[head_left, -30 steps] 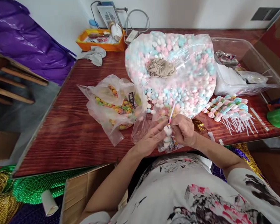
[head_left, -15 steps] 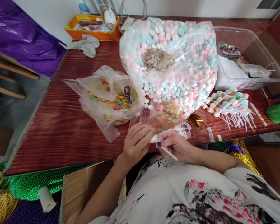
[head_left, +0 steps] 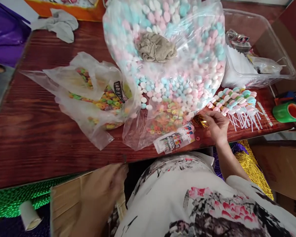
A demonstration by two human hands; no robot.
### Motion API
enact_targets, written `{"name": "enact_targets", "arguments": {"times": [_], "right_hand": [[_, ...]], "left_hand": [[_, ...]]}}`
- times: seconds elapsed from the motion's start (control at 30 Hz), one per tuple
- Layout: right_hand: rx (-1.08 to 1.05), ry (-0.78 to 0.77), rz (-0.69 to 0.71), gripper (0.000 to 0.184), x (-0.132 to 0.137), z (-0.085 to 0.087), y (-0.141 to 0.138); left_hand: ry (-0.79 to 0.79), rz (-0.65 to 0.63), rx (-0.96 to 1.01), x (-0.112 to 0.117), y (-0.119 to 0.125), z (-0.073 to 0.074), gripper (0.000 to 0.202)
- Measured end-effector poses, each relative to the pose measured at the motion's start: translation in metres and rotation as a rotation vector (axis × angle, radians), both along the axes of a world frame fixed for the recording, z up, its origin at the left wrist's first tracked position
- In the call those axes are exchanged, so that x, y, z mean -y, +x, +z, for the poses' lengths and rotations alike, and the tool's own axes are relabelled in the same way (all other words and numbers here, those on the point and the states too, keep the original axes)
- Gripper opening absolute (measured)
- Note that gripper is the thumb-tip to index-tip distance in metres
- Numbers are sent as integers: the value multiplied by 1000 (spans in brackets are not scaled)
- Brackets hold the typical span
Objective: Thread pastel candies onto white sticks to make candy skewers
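Observation:
My right hand (head_left: 217,126) is over the table's front edge, thumb and fingers pinched on the gold foil ties (head_left: 200,120). Just beyond it lies a pile of candy skewers (head_left: 233,100), pink, white, green and blue pieces on white sticks (head_left: 246,120). My left hand (head_left: 107,182) is low over an open cardboard box (head_left: 69,197), below the table edge; motion smears its fingers, so what it holds cannot be made out. A printed clear packet (head_left: 174,140) lies near the front edge, beside a clear bag of ring candies (head_left: 166,118).
A big clear bag of pastel candies (head_left: 194,79) bears a crumpled brown cloth (head_left: 156,47). Left of it lies a white bag of ring candies (head_left: 86,105). A clear plastic bin (head_left: 256,79) and green tape roll (head_left: 282,112) stand to the right. A grey cloth (head_left: 61,24) is behind.
My hands have parted: the right moved right to the gold foil ties, the left dropped down over the box. The white stick they held is out of sight. The view shifted closer.

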State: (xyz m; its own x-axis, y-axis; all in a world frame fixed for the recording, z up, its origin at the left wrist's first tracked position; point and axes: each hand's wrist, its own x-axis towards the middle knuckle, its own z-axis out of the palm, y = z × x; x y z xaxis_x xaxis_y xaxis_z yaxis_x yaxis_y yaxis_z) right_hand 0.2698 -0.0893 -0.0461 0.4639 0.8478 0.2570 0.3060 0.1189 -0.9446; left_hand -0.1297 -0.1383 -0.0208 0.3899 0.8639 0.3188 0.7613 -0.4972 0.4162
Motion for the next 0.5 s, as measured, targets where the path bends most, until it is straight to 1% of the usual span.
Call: {"name": "enact_targets", "arguments": {"times": [0.03, 0.1, 0.13, 0.17, 0.2, 0.23, 0.3, 0.37, 0.43, 0.5], "right_hand": [[73, 23, -70, 8, 0, -3, 8], [316, 38, -160, 10, 4, -6, 22], [460, 22, -196, 13, 10, -7, 29], [591, -10, -229, 15, 16, -8, 36], [693, -54, -262, 18, 24, -9, 43], [760, -106, -295, 20, 33, -10, 51], [828, -217, -364, 23, 49, -12, 66], [878, -314, -409, 25, 59, -13, 78], [953, -391, -399, 26, 60, -12, 85], [1035, -475, -359, 27, 54, -11, 88]], "left_hand": [[11, -120, -34, -12, 33, -5, 29], [22, -368, -134, -33, 100, -13, 20], [35, -435, -220, -41, 129, -16, 22], [36, -475, -310, -47, 153, -17, 24], [49, -506, -395, -50, 171, -19, 25], [67, -516, -472, -52, 183, -19, 27], [109, -513, -571, -54, 193, -22, 30], [143, -489, -591, -53, 190, -26, 32], [161, -472, -553, -53, 184, -31, 34], [182, -449, -493, -54, 180, -37, 35]]}}
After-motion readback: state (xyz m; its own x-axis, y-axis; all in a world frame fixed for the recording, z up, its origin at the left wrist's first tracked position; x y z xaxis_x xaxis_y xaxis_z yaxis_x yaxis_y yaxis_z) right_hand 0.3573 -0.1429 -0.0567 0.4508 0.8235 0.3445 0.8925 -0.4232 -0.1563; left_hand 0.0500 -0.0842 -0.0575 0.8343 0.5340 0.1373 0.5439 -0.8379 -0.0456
